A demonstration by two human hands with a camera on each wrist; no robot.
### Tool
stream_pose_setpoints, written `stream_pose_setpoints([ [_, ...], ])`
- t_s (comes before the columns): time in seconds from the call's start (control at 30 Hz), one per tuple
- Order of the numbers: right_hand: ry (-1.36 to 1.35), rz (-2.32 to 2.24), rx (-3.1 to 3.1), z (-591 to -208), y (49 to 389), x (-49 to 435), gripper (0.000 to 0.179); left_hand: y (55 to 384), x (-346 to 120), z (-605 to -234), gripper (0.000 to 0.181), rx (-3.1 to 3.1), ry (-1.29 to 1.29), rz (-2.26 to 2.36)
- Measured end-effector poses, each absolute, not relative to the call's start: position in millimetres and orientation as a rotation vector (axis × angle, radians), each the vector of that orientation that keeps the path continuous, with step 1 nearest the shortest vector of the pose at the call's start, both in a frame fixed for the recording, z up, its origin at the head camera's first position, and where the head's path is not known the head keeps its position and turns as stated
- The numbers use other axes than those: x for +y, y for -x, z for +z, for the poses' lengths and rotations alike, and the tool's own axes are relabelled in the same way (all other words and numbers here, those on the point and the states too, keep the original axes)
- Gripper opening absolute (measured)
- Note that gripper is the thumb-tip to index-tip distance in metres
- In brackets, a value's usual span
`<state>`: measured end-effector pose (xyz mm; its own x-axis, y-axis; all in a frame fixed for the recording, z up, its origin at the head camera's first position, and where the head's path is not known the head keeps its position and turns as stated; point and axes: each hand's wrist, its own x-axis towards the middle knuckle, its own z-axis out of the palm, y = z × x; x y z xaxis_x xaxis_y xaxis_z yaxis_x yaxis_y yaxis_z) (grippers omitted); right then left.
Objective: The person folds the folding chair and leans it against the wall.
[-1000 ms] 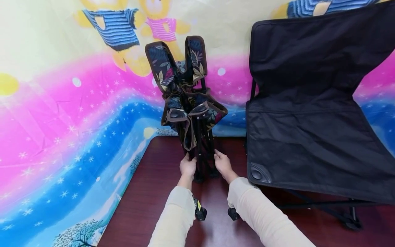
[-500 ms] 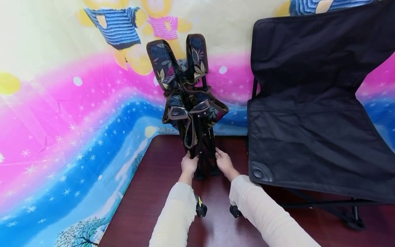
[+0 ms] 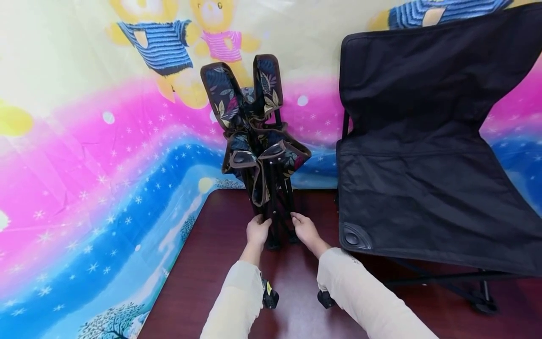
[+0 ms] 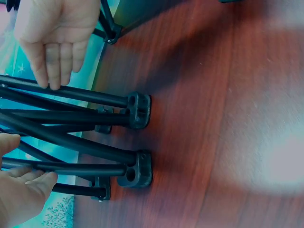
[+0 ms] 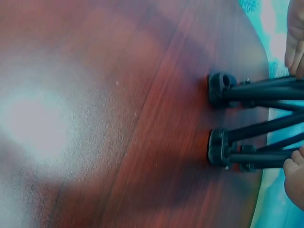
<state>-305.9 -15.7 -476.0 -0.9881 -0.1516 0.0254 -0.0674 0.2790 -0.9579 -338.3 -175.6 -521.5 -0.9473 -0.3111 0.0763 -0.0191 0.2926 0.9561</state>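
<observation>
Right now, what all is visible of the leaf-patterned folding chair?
The folded chair stands on the reddish-brown tabletop, left of the black chair, before a printed backdrop. Its bunched dark fabric has leaves in blue, cream and magenta and brown edging; two panels rise at the top. Slim black tubes run down to dark, plastic-looking feet. The left hand and right hand touch its legs, one on each side.

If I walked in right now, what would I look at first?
Probably the big black chair, standing open on the right of the head view. Next, the folded leafy chair left of it, upright on the table, with the left hand and right hand at its legs. Then the cartoon bears on the bright backdrop behind.
</observation>
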Motion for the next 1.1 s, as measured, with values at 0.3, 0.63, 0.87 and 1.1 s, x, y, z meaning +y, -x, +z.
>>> stream_pose_setpoints([
  [0.3,0.270,-1.816,2.517,-461.8,286.8,-18.5,0.034,278.7,-168.6,-466.8,0.044,-2.418,-0.275,-1.785],
  [0.63,0.310,-1.870,2.495,-447.2,263.2,-16.5,0.032,257.1,-174.7,-454.4,0.046,-2.396,-0.171,-1.868],
  [0.87,0.305,-1.948,2.461,-441.3,253.7,-16.7,0.031,248.7,-173.6,-443.4,0.045,-2.301,-0.132,-1.952],
  [1.1,0.309,-1.990,2.453,-431.5,244.8,-16.3,0.031,240.9,-172.6,-432.5,0.042,-2.245,-0.116,-2.011],
])
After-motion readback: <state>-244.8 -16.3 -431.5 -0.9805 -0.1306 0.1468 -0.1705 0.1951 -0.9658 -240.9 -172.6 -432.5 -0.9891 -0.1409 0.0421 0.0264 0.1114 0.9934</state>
